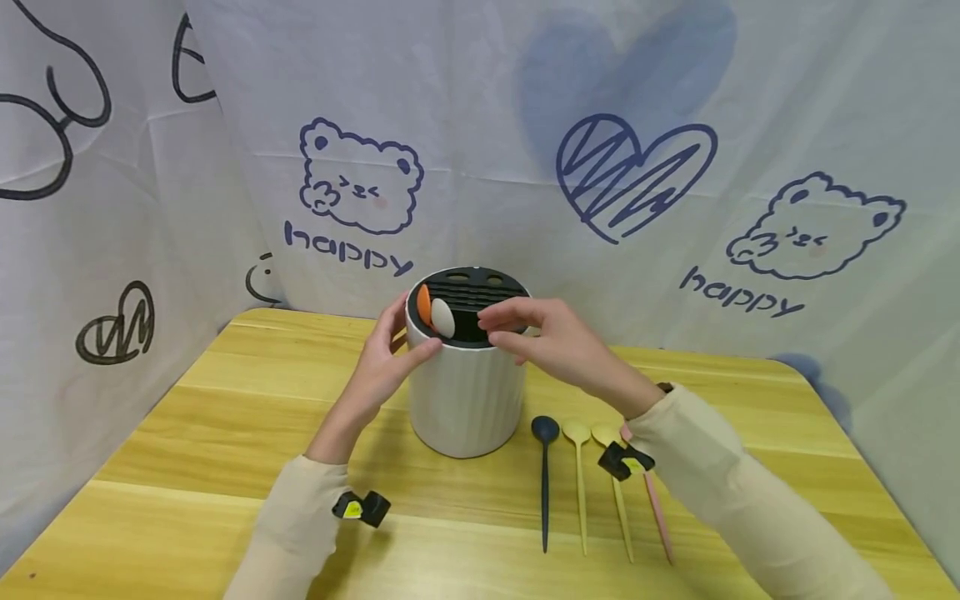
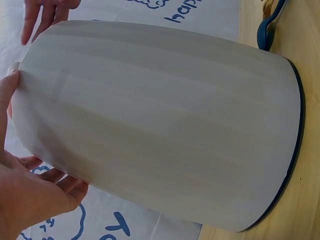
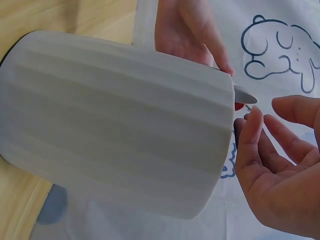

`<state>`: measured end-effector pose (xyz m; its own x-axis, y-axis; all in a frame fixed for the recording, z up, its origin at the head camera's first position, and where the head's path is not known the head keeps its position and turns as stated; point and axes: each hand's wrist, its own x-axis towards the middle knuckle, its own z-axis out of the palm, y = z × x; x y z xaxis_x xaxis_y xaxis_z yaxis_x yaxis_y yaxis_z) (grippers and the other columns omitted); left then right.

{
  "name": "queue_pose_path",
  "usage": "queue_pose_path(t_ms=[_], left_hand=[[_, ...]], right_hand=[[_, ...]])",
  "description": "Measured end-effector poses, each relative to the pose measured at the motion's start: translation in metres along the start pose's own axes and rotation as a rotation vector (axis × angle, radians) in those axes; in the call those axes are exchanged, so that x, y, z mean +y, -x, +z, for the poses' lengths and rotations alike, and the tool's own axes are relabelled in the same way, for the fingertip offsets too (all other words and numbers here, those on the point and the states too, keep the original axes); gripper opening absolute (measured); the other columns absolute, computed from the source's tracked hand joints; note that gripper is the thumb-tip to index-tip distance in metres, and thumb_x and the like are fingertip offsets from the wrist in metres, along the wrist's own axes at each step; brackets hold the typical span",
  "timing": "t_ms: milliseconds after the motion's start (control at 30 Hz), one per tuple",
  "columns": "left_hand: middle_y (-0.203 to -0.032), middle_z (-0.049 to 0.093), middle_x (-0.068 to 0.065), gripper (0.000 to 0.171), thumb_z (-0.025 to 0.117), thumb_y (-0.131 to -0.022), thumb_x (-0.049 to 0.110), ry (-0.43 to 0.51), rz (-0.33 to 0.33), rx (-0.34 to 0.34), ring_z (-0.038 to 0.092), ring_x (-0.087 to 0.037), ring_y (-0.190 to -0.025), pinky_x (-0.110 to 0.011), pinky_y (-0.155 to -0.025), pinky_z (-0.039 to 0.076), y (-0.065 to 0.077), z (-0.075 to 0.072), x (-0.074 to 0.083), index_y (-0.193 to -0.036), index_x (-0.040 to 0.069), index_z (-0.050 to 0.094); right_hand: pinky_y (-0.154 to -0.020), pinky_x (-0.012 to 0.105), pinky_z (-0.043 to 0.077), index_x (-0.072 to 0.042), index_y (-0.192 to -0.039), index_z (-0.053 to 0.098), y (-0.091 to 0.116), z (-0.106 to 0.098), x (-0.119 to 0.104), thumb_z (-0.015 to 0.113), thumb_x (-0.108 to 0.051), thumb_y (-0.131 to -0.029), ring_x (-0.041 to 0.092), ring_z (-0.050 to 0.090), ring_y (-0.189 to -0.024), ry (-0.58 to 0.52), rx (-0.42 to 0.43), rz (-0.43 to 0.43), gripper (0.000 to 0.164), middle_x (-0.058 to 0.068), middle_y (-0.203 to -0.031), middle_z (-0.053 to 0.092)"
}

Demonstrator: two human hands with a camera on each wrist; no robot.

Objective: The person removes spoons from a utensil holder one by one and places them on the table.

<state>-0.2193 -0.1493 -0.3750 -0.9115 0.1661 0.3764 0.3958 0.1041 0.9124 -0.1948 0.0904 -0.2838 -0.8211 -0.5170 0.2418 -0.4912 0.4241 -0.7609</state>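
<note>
A white ribbed utensil holder (image 1: pixel 465 400) with a black slotted top stands upright on the table. My left hand (image 1: pixel 378 362) grips its left side, thumb at the front rim and fingers around the wall. Inside the front opening, an orange spoon (image 1: pixel 424 305) and a white spoon (image 1: pixel 443 318) stand bowl up at the left, handles hidden. Over the right part of that opening hovers my right hand (image 1: pixel 558 342), fingers loosely bent and nothing between them. In the right wrist view, the white spoon's bowl (image 3: pixel 246 95) pokes past the rim, apart from the right fingertips.
Right of the holder, a dark spoon (image 1: pixel 545 429), two yellow spoons, one (image 1: pixel 577 432) beside the other (image 1: pixel 619 500), and a pink utensil (image 1: pixel 657 512) lie on the wooden table (image 1: pixel 187 433). The right sleeve partly covers the pink one. A printed cloth (image 1: pixel 480 125) hangs behind.
</note>
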Motion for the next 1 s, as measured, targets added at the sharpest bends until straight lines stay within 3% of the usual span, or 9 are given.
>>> queue_pose_path(t_ms=[433,800,1000], left_hand=[[-0.155,0.025,-0.011,0.080,0.065,-0.089,0.026,0.005,-0.003,0.001,0.025,-0.025,-0.141,-0.044,-0.114,0.021,0.001,-0.003,0.000,-0.153,0.008,0.021],[-0.154,0.027,-0.010,0.081,0.065,-0.089,0.027,0.013,-0.010,-0.007,0.026,-0.024,-0.140,-0.045,-0.114,0.022,-0.001,-0.002,0.000,-0.154,0.009,0.021],[-0.154,0.026,-0.010,0.081,0.066,-0.088,0.027,0.020,-0.007,-0.008,0.026,-0.024,-0.140,-0.044,-0.114,0.022,-0.001,-0.002,0.001,-0.154,0.009,0.021]], right_hand=[[-0.063,0.036,0.056,-0.004,-0.124,0.063,-0.023,0.010,-0.019,0.064,-0.010,-0.092,0.019,0.064,-0.093,0.002,-0.043,0.035,0.033,0.008,-0.109,0.068],[-0.056,0.030,0.053,-0.003,-0.117,0.067,-0.046,0.015,-0.024,0.069,-0.011,-0.089,0.020,0.064,-0.084,0.000,-0.016,0.171,0.029,0.009,-0.103,0.069],[-0.052,0.030,0.053,-0.002,-0.114,0.068,-0.051,0.018,-0.022,0.068,-0.010,-0.088,0.020,0.065,-0.081,0.009,-0.005,0.155,0.027,0.009,-0.100,0.071]])
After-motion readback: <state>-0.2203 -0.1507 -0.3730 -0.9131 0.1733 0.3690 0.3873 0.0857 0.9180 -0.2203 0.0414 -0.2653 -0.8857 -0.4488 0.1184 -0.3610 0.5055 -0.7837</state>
